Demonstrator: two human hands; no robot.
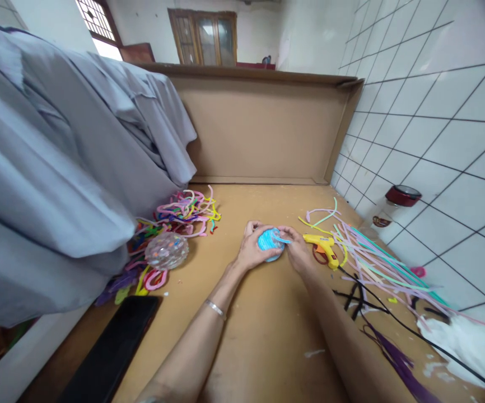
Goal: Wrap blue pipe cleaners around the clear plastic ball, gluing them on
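My left hand [254, 245] curls round a small round object [269, 244] wrapped in bright blue fuzzy strands, probably pipe cleaner. At its right side, my right hand [296, 246] pinches the loose end of a blue pipe cleaner [283, 240] against the ball. Fingers cover part of the wrapped surface. Just right of my right hand lies a yellow hot glue gun [323, 247] with an orange trigger, its black cord running to the lower right.
Several pastel pipe cleaners [381, 257] lie along the tiled wall near a red-lidded jar [393, 204]. A clear faceted ball [167, 250] rests by a tangled colourful heap [190, 210] on the left. A black phone-like slab [114, 347] and grey cloth [57, 168] border that side.
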